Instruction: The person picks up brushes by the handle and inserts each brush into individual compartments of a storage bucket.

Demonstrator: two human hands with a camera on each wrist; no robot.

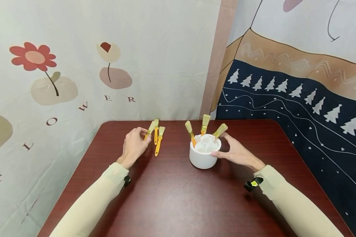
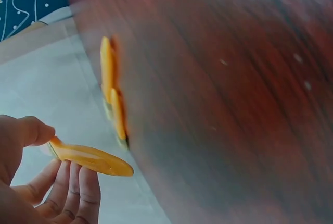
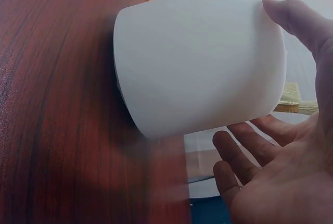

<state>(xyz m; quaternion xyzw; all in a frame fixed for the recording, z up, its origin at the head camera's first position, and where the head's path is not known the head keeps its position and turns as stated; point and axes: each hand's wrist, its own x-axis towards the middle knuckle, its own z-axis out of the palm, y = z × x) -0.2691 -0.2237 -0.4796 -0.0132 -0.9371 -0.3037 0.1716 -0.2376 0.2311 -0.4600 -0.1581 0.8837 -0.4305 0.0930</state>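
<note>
The dark red tabletop (image 1: 178, 197) fills the lower frame before hung printed cloths. At centre, the right hand (image 1: 237, 153) cups the white brush pot (image 1: 202, 158), apparently only thumb touching. Left of centre, the left hand (image 1: 134, 144) pinches an orange-handled paintbrush (image 1: 149, 130), its handle pointing back toward the palm, beside two lying brushes (image 1: 158, 138).

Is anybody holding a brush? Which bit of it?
Yes. The left hand pinches one brush by its orange handle, thumb on top and fingers beneath. The right hand holds no brush; its thumb rests against the white pot.
</note>
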